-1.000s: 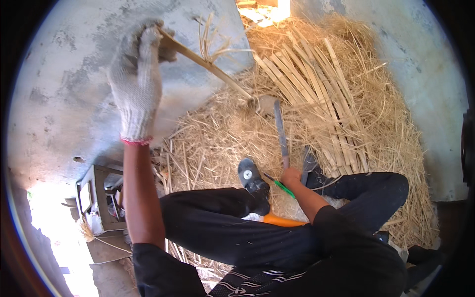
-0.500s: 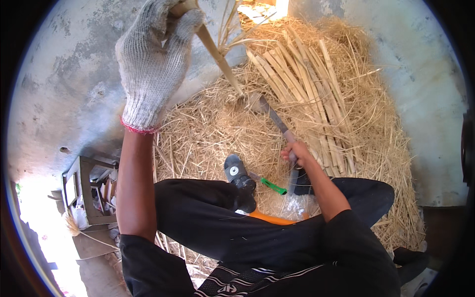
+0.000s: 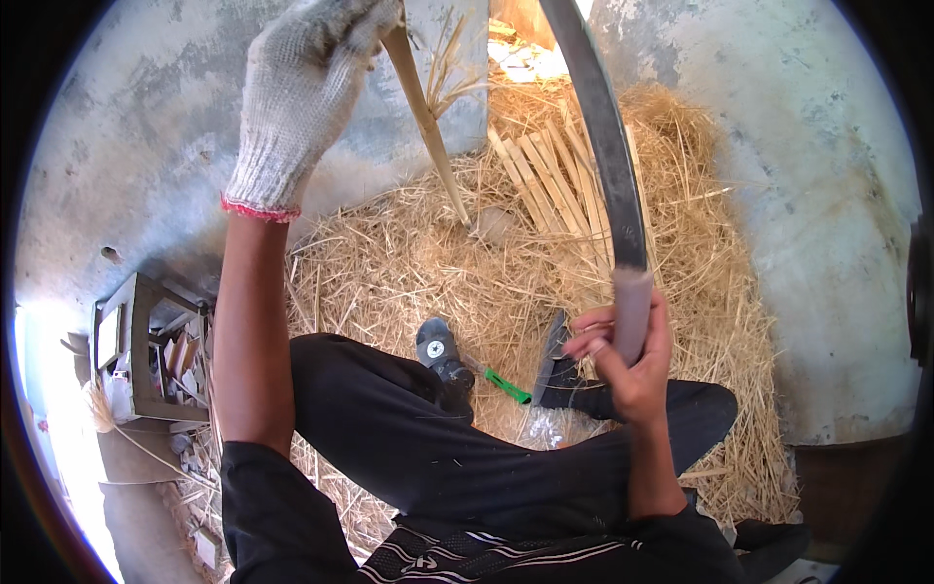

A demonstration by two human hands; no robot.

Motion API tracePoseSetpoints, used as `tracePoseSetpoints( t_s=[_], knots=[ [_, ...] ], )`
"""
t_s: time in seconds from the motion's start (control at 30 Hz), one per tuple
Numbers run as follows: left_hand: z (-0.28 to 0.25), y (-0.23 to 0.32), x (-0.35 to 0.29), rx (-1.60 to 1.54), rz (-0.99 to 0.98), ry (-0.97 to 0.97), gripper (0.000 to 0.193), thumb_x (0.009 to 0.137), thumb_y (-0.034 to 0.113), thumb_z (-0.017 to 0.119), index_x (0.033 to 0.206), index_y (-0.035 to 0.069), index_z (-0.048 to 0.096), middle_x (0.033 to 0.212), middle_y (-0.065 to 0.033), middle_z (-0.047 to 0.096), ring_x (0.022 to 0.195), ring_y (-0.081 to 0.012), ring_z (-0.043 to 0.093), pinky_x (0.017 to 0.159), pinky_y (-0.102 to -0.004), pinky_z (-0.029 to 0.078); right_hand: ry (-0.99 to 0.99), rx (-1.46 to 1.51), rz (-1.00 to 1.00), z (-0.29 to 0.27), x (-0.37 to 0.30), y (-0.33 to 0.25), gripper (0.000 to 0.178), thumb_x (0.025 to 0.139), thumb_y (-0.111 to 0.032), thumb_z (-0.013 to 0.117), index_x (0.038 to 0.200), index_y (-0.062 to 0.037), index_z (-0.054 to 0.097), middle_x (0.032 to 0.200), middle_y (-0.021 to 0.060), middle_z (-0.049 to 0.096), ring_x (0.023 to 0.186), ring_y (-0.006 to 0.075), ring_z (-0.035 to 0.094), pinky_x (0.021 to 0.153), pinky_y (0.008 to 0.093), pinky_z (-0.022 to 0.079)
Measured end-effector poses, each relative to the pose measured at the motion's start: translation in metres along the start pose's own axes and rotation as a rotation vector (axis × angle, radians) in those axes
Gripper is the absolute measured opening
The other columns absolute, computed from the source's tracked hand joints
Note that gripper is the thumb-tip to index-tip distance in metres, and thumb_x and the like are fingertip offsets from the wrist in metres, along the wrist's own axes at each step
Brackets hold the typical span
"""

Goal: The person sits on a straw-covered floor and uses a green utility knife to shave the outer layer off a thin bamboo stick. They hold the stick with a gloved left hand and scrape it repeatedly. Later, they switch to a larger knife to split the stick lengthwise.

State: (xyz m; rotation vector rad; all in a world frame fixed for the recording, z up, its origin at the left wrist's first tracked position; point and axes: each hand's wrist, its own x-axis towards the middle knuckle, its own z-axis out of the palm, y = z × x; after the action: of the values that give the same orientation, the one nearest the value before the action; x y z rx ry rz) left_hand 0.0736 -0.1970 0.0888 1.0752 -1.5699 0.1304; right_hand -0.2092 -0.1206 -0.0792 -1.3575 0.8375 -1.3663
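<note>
My left hand (image 3: 302, 107), in a white knitted glove with a red cuff, is closed round the upper part of a bamboo stick (image 3: 425, 117). Frayed fibres stick out from the stick's side. It slants down, its lower end at a pale, roundish block (image 3: 498, 226) in the shavings. In my bare right hand (image 3: 632, 365) is the handle of a machete (image 3: 611, 156), its long, dark, slightly curved blade pointing up and away. The blade's tip runs past the upper edge of the view. It passes in front of a row of split bamboo strips (image 3: 545, 175).
Straw-like shavings (image 3: 370, 253) cover the floor. A green-handled tool (image 3: 508, 386) lies between my feet, near a clear plastic bag (image 3: 550, 428). Concrete walls rise left and right. At the left stands a wooden frame (image 3: 146, 341) holding scraps.
My right hand has lifted the machete from low beside the stick's lower end to an upright, raised position. My left hand keeps hold of the bamboo stick, which stands slightly steeper.
</note>
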Motion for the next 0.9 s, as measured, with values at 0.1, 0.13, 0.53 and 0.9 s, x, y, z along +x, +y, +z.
tracePoseSetpoints(
  t_s=[0.1,0.13,0.53,0.9],
  knots=[
    [-0.005,-0.021,-0.003,-0.013,-0.006,-0.018,0.018,0.095,0.007,0.062,0.110,-0.001,0.069,0.088,-0.0077,0.069,0.077,-0.0136,0.067,0.067,-0.0271,0.057,-0.153,0.036,0.199,0.028,-0.018,-0.036,0.036,0.095,-0.008,0.061,0.126,0.0019,0.045,0.072,0.0102,0.060,0.048,0.0113,0.054,0.046,0.0249,0.044],
    [-0.009,-0.020,-0.005,0.000,-0.052,-0.015,0.021,0.094,0.009,0.066,0.112,-0.001,0.068,0.093,-0.0099,0.071,0.079,-0.0152,0.070,0.070,-0.0284,0.059,-0.175,0.041,0.217,0.034,-0.021,-0.037,0.038,0.096,-0.012,0.063,0.127,0.0015,0.045,0.072,0.0084,0.060,0.049,0.0102,0.054,0.046,0.0246,0.044],
    [-0.013,-0.026,-0.009,-0.165,-0.097,0.036,0.020,0.091,0.020,0.073,0.096,0.001,0.072,0.079,-0.0070,0.072,0.071,-0.0118,0.071,0.065,-0.0269,0.057,-0.192,-0.299,0.398,0.050,-0.022,-0.039,0.036,0.102,-0.033,0.056,0.112,0.0006,0.060,0.057,0.0038,0.056,0.048,0.0099,0.056,0.046,0.0294,0.042],
    [-0.012,-0.025,-0.008,-0.170,-0.190,0.028,0.018,0.094,0.013,0.069,0.106,-0.001,0.070,0.088,-0.0094,0.072,0.072,-0.0139,0.070,0.067,-0.0270,0.058,-0.263,0.694,0.790,0.042,-0.005,-0.030,0.041,0.106,-0.041,0.042,0.116,-0.0018,0.048,0.055,0.0030,0.043,0.038,0.0120,0.043,0.041,0.0282,0.040]
  ],
)
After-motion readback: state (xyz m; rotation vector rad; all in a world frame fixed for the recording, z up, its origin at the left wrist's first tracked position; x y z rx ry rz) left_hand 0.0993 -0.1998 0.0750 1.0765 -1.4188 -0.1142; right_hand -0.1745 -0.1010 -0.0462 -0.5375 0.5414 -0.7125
